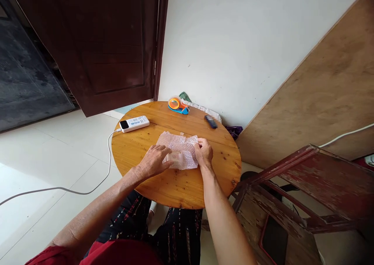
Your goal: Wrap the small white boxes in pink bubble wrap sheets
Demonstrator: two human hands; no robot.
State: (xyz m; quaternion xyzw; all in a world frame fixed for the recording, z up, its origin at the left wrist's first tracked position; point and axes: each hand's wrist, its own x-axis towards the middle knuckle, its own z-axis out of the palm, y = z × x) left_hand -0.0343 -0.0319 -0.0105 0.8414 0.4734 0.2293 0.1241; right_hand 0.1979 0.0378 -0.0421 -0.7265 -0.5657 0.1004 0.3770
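Observation:
A sheet of bubble wrap (172,139) lies on the round wooden table (175,191), its right side creased and raised. On its near part is a small clear or whitish item (176,160), partly covered by the plastic; its kind I cannot make out. My left hand (154,160) grips the wrap at the left, fingers bent over it and thumb at the near side of the small item. At the right edge, my right hand (204,152) pinches the bubble wrap between thumb and fingers.
A tape dispenser (178,104) and a dark blurred object (210,121) are toward the table's back. At the left lies a white power bank (134,123) with a cable (109,156) hanging off the edge. A wooden chair (263,210) bearing a phone (274,239) stands at the right.

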